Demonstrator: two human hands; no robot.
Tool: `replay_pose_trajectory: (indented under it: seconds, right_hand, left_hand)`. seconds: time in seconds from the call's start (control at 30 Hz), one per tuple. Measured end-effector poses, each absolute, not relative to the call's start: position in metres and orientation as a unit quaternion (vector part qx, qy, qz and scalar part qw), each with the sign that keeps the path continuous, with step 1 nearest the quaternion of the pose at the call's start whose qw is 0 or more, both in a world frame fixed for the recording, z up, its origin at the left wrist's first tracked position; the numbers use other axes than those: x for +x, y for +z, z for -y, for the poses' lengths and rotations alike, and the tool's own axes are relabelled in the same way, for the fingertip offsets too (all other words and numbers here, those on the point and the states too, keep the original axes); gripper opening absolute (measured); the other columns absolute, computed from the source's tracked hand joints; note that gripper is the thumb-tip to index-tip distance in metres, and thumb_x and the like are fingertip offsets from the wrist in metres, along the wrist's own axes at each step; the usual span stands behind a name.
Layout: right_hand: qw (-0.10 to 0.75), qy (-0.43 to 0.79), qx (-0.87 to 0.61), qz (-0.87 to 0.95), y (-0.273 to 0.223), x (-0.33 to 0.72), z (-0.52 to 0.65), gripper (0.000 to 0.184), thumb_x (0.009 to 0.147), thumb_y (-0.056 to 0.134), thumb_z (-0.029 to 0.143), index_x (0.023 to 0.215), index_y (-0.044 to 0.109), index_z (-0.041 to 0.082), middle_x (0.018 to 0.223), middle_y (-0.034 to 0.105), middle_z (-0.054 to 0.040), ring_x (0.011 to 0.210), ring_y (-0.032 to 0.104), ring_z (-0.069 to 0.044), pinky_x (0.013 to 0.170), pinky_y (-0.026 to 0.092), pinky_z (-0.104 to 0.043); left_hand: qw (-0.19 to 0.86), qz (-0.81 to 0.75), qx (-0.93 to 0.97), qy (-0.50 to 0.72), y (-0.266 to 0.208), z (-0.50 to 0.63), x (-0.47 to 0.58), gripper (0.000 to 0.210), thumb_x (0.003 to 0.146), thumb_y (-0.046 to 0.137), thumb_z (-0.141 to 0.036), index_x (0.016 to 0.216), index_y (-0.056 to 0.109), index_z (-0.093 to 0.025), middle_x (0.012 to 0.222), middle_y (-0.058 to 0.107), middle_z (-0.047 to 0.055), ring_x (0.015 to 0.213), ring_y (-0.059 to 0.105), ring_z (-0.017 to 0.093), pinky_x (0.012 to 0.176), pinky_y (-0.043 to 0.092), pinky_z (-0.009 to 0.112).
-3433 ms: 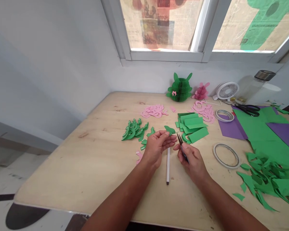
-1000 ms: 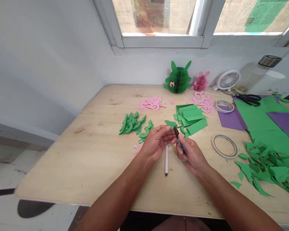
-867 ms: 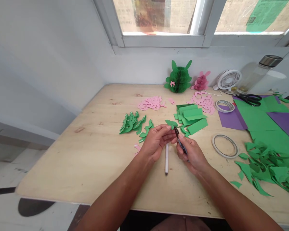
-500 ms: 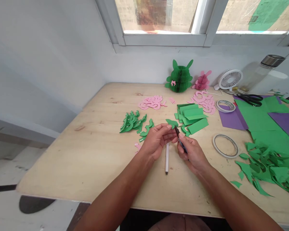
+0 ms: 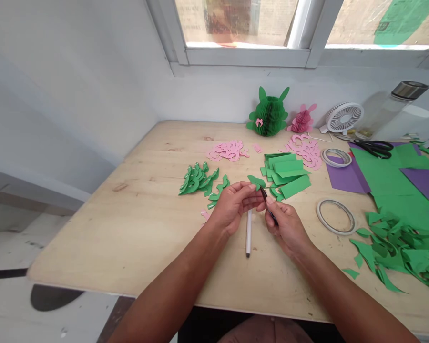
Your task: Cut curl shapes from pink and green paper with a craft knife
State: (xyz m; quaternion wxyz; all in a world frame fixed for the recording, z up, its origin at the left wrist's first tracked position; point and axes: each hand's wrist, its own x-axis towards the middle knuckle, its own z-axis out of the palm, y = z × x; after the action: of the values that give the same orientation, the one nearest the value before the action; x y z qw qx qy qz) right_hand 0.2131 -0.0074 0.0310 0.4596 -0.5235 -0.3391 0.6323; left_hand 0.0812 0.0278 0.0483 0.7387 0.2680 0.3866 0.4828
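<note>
- From far off, I see the left hand (image 5: 236, 202) over the middle of the wooden table (image 5: 146, 228), its thumb and fingers pinched on a small green paper piece (image 5: 256, 181).
- The right hand (image 5: 285, 225) is wrapped around a dark tool (image 5: 270, 210). Its tip is by the paper's near right edge — I cannot tell if it touches.
- The hands are close together; I cannot tell if their fingers meet.
- The green paper piece sticks out on the far side of the left fingertips, just left of the folded green stack (image 5: 289, 171).
- I think it weighs almost nothing. It looks like thin card — a bit stiff, not floppy — so a hard squeeze could crease it.
- It should not be slippery, but thin parts may tear.
- I would pinch its wide part softly and leave its edge free.
- The tool looks hard and heavier, so I would hold its handle.
- The white pen (image 5: 249, 233) lies nearer, between the arms; it looks round and might roll.
</note>
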Motion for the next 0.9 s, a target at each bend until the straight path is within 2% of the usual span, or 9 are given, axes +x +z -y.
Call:
replay_pose_trajectory:
  seconds: [0.23, 0.9]
  right_hand:
    - [0.456, 0.617, -0.536, 0.352, 0.0315, 0.2122, 0.0078, 0.051, 0.068, 0.068, 0.067, 0.072, 0.064, 0.016, 0.044, 0.038, 0.0066, 0.041, 0.023, -0.006, 0.04, 0.013, -0.022]
    - [0.453, 0.597, -0.541, 0.382, 0.029, 0.2136, 0.007, 0.053, 0.07, 0.067, 0.067, 0.075, 0.065, 0.015, 0.044, 0.038, 0.0072, 0.04, 0.022, -0.005, 0.04, 0.012, -0.022]
  left_hand:
    - [0.718, -0.403, 0.284, 0.491, 0.0481, -0.0287, 0.0811, 0.026, 0.063, 0.08, -0.031, 0.073, 0.062, -0.015, 0.073, 0.072, 0.005, 0.067, 0.068, 0.016, 0.075, 0.053, 0.03]
    - [0.709, -0.415, 0.308, 0.48, 0.0496, -0.0304, 0.0781, 0.025, 0.062, 0.078, -0.032, 0.07, 0.061, -0.015, 0.07, 0.071, 0.004, 0.065, 0.068, 0.015, 0.074, 0.052, 0.029]
